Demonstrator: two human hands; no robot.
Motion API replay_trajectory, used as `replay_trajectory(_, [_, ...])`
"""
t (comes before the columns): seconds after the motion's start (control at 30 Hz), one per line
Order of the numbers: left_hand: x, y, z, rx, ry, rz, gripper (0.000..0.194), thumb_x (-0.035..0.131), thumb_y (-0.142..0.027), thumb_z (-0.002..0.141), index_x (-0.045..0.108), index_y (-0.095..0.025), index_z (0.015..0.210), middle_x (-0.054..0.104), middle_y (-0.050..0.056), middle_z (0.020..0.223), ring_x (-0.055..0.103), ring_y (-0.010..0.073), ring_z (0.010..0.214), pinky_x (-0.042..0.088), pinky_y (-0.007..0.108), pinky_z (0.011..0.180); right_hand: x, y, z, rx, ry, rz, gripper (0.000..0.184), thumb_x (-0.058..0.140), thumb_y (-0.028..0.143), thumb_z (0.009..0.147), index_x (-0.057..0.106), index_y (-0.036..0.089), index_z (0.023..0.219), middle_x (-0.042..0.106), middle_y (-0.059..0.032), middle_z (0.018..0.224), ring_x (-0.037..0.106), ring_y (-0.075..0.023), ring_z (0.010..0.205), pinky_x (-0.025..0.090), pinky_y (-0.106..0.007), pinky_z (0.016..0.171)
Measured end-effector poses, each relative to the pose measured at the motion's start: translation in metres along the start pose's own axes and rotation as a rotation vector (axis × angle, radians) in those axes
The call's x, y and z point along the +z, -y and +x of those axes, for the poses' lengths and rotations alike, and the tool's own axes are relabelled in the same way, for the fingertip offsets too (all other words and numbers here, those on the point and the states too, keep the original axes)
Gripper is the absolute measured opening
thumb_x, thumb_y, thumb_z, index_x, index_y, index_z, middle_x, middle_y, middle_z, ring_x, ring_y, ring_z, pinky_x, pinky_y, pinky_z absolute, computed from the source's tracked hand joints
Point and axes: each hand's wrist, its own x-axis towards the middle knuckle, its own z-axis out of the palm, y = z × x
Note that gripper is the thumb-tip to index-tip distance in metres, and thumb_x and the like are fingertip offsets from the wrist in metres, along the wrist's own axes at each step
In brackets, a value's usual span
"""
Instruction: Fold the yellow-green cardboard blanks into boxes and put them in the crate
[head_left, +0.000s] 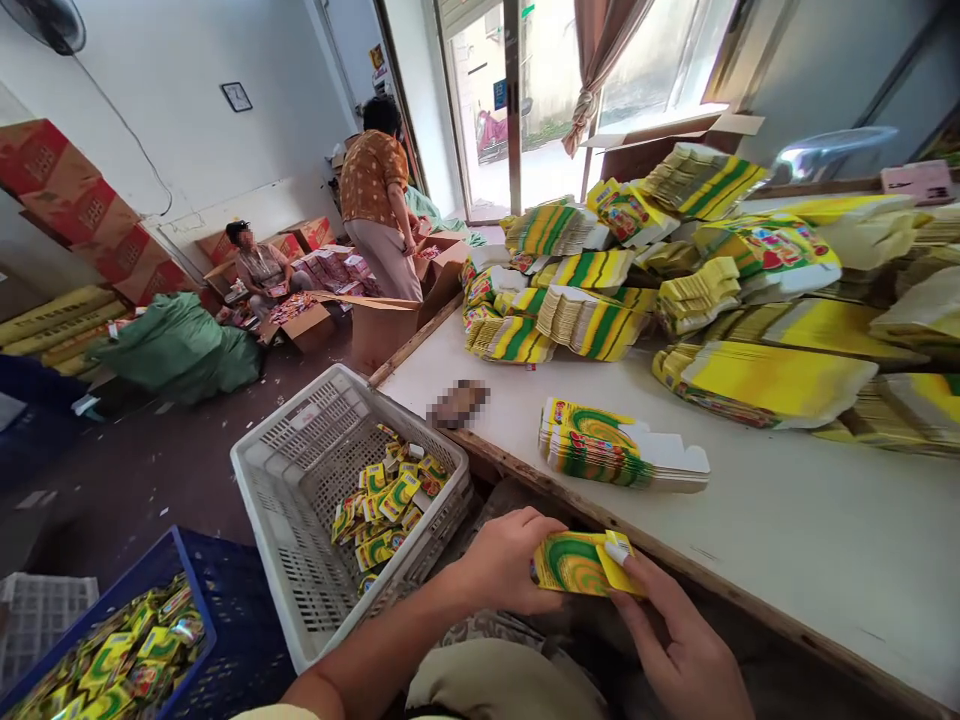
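A small yellow and green printed carton is held between both hands just in front of the table's near edge. My left hand grips its left end. At the right end, the fingers of my right hand pinch the carton's flap, and a white covering shows on one fingertip. On the table nearby lies a stack of flat, unfolded cartons with the same print. To the left, a white plastic crate contains several folded cartons.
Bundles of flat cartons are heaped across the white table. A blue crate of folded cartons stands lower left. Beyond are a standing person, a seated person, a green sack and stacked red boxes.
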Motion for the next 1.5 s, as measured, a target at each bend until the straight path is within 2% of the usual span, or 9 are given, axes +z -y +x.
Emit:
replay_trajectory(0.23, [-0.004, -0.005, 0.008, 0.009, -0.030, -0.045, 0.066, 0.075, -0.036, 0.061, 0.059, -0.016, 0.122, 0.067, 0.009, 0.107, 0.064, 0.0249, 0.096, 0.054, 0.035, 0.087, -0.001, -0.001, 0.011, -0.048, -0.001, 0.008, 0.029, 0.055, 0.034, 0.092, 0.061, 0.019, 0.117, 0.063, -0.0150, 0.132, 0.065, -0.0289, 0.116, 0.056, -0.042, 0.097])
replay_trajectory(0.37, [-0.009, -0.005, 0.010, 0.017, -0.054, -0.082, 0.064, 0.075, -0.036, 0.062, 0.060, -0.015, 0.120, 0.066, 0.010, 0.107, 0.064, 0.0246, 0.096, 0.054, 0.035, 0.088, 0.005, 0.014, 0.016, -0.104, 0.043, -0.007, 0.032, 0.053, 0.028, 0.094, 0.056, 0.020, 0.125, 0.043, -0.0144, 0.153, 0.053, -0.0309, 0.132, 0.052, -0.042, 0.103])
replay_trajectory(0.5, [-0.013, -0.001, 0.010, 0.058, -0.053, -0.119, 0.063, 0.074, -0.032, 0.063, 0.059, -0.015, 0.122, 0.066, 0.010, 0.111, 0.064, 0.0244, 0.098, 0.053, 0.035, 0.089, 0.012, 0.032, 0.017, -0.140, 0.113, -0.114, 0.047, 0.052, 0.025, 0.095, 0.044, 0.023, 0.141, 0.027, -0.0122, 0.161, 0.042, -0.0313, 0.140, 0.053, -0.039, 0.100])
replay_trajectory(0.6, [-0.014, 0.004, 0.010, 0.055, -0.029, -0.120, 0.065, 0.075, -0.033, 0.062, 0.059, -0.017, 0.123, 0.066, 0.010, 0.110, 0.064, 0.0242, 0.098, 0.053, 0.034, 0.088, 0.012, 0.035, 0.017, -0.156, 0.132, -0.126, 0.049, 0.050, 0.024, 0.096, 0.040, 0.023, 0.144, 0.031, -0.0123, 0.160, 0.044, -0.0295, 0.139, 0.054, -0.038, 0.099])
replay_trajectory(0.8, [-0.014, 0.004, 0.010, 0.018, 0.039, -0.116, 0.066, 0.079, -0.041, 0.062, 0.062, -0.016, 0.121, 0.068, 0.009, 0.107, 0.065, 0.0245, 0.097, 0.052, 0.033, 0.088, 0.001, 0.021, 0.019, -0.207, 0.141, -0.105, 0.024, 0.050, 0.025, 0.097, 0.058, 0.023, 0.119, 0.047, -0.0116, 0.150, 0.059, -0.0238, 0.126, 0.056, -0.031, 0.094])
replay_trajectory(0.97, [-0.020, 0.000, 0.010, 0.017, 0.080, -0.111, 0.067, 0.078, -0.040, 0.063, 0.062, -0.016, 0.123, 0.068, 0.010, 0.109, 0.065, 0.0251, 0.098, 0.051, 0.034, 0.089, 0.000, 0.018, 0.018, -0.235, 0.144, -0.071, 0.025, 0.048, 0.026, 0.098, 0.059, 0.024, 0.120, 0.051, -0.0118, 0.146, 0.062, -0.0220, 0.122, 0.058, -0.027, 0.089])
replay_trajectory(1.13, [-0.024, -0.002, 0.009, 0.007, 0.067, -0.093, 0.068, 0.079, -0.039, 0.061, 0.062, -0.016, 0.123, 0.069, 0.010, 0.108, 0.066, 0.0255, 0.097, 0.052, 0.034, 0.088, 0.002, 0.024, 0.019, -0.180, 0.149, -0.086, 0.027, 0.049, 0.027, 0.096, 0.061, 0.024, 0.120, 0.052, -0.0130, 0.145, 0.062, -0.0249, 0.122, 0.059, -0.030, 0.088])
replay_trajectory(1.37, [-0.021, 0.002, 0.010, 0.075, 0.082, -0.127, 0.064, 0.077, -0.044, 0.064, 0.064, -0.016, 0.120, 0.071, 0.008, 0.104, 0.067, 0.0233, 0.093, 0.051, 0.031, 0.084, -0.012, 0.028, 0.021, -0.125, 0.245, 0.054, 0.016, 0.054, 0.031, 0.094, 0.069, 0.025, 0.098, 0.057, -0.0115, 0.139, 0.064, -0.0251, 0.118, 0.058, -0.033, 0.090])
replay_trajectory(1.5, [-0.022, 0.001, 0.010, 0.055, 0.058, -0.093, 0.064, 0.076, -0.034, 0.062, 0.062, -0.017, 0.122, 0.068, 0.008, 0.106, 0.065, 0.0238, 0.095, 0.051, 0.032, 0.085, -0.005, 0.033, 0.026, 0.020, 0.166, 0.084, 0.022, 0.061, 0.031, 0.090, 0.062, 0.024, 0.111, 0.055, -0.0142, 0.141, 0.059, -0.0277, 0.124, 0.053, -0.042, 0.098])
